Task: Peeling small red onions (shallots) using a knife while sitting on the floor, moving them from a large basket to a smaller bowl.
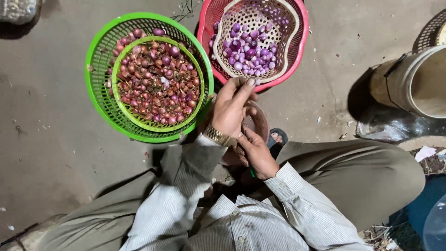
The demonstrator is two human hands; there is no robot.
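Fingers of the left hand [231, 109] pinch together toward the pink basket [297, 56] of peeled shallots at twelve o'clock, while the right hand [257, 155] grips a green-handled tool (blade hidden), unpeeled shallots [158, 81] at ten.

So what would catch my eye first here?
Two bright baskets on the ground ahead of the person: a green basket on the left heaped with unpeeled reddish shallots, and a pink basket to its right holding peeled purple shallots. Below them, the left hand and right hand meet over a small bowl.
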